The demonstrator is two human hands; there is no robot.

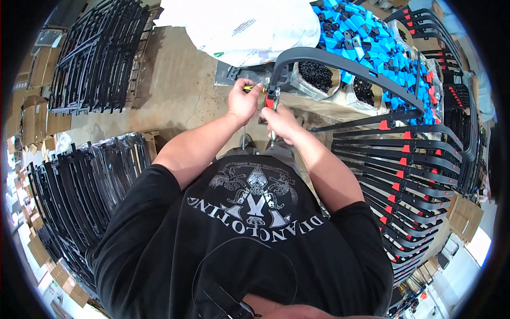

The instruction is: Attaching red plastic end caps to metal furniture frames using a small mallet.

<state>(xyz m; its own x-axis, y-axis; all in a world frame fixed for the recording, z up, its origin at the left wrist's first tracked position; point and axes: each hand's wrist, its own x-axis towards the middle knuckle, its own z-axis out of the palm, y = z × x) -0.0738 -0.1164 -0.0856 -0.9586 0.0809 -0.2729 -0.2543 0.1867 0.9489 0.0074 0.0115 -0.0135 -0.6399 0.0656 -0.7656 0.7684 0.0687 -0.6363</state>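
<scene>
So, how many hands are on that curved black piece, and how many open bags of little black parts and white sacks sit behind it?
Hands on the curved black bar: 2, left hand and right hand
Open bags of small black parts: 2
White sack: 1
Total: 5

Left hand (243,101): closed on a yellow-handled tool (254,89), tip at the red clip (270,101) of a curved black bar (340,64). Right hand (280,121): just beside, gripping the bar's lower end. Beyond: bags of black parts (315,75), blue pieces (366,37). Right: stacked finished bars (404,165).
</scene>
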